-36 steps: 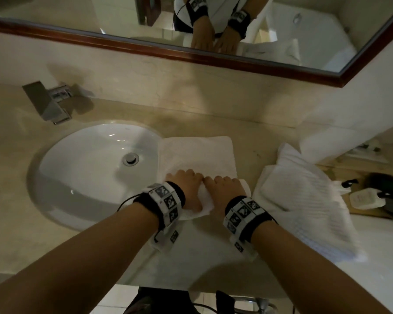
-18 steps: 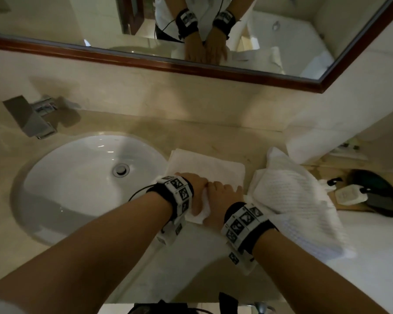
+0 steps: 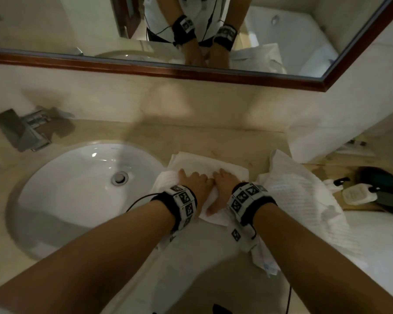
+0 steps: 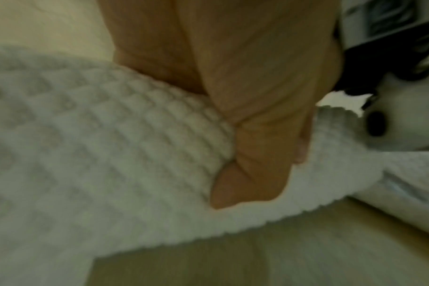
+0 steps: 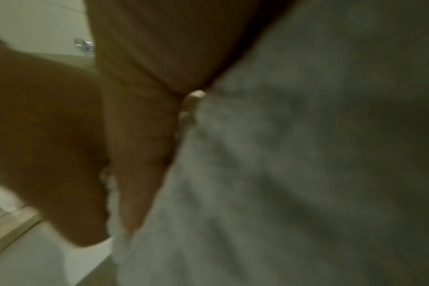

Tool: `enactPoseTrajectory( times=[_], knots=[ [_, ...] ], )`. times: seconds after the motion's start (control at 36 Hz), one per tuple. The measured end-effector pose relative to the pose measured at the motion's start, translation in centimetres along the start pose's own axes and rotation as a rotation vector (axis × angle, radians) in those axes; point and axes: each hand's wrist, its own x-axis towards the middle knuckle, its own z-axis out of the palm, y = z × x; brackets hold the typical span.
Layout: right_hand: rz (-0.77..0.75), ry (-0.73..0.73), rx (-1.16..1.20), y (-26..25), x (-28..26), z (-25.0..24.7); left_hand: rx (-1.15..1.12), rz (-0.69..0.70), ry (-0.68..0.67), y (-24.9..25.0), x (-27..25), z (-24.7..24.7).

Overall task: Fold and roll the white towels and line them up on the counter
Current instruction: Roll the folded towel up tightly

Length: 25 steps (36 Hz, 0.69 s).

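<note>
A white waffle-weave towel (image 3: 213, 164) lies on the beige counter (image 3: 213, 137) just right of the sink. Its near part is rolled up, and a short flat stretch shows beyond the roll. My left hand (image 3: 195, 181) and right hand (image 3: 225, 181) sit side by side on the roll with fingers curved over it. In the left wrist view my left hand (image 4: 257, 154) wraps the roll, thumb pressed into the towel (image 4: 86, 135). The blurred right wrist view shows my right hand (image 5: 140, 135) against the towel (image 5: 282, 154).
A loose heap of white towels (image 3: 300, 196) lies right of my hands. The round white sink (image 3: 61, 200) and chrome faucet (image 3: 25, 130) are on the left. A white bottle (image 3: 356, 194) and a dark dish (image 3: 386, 184) sit at the far right. The mirror frame (image 3: 168, 73) runs above.
Both hands have pushed the roll away from me toward the wall. The flat stretch of towel beyond them has grown shorter.
</note>
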Motion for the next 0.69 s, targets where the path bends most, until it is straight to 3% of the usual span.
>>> enactPoseTrajectory(
  times=[0.06, 0.14, 0.19, 0.22, 0.28, 0.31, 0.47, 0.58, 0.69],
  knots=[
    [0.006, 0.001, 0.007, -0.3, -0.1, -0.5, 0.056, -0.024, -0.076, -0.4, 2.3, -0.1],
    [0.008, -0.06, 0.02, -1.1, -0.8, -1.5, 0.017, -0.048, -0.377, -1.3, 14.8, 7.4],
    [0.054, -0.054, 0.048, -0.9, -0.4, -1.5, -0.069, -0.028, -0.35, -1.9, 17.5, 7.2],
    [0.087, -0.027, 0.044, -0.8, -0.1, -1.3, -0.055, -0.019, -0.27, -2.1, 15.5, 4.6],
    [0.143, 0.038, -0.008, -0.8, 0.3, -0.9, -0.168, 0.052, -0.232, -2.5, 7.1, -2.7],
    [0.153, 0.065, -0.036, -0.9, 0.3, -0.6, -0.134, 0.092, -0.212, -2.6, 5.7, -3.9],
    [0.091, 0.245, -0.047, -0.8, 0.6, 1.2, -0.149, -0.042, 0.033, -2.0, 5.8, -2.1],
    [0.081, 0.158, 0.02, 0.1, 2.8, -1.0, -0.315, -0.097, 0.239, -1.9, 4.0, -1.2],
    [0.074, 0.069, 0.036, 1.7, 5.7, -1.9, -0.549, -0.075, 0.547, -2.3, 1.8, -0.5]
  ],
)
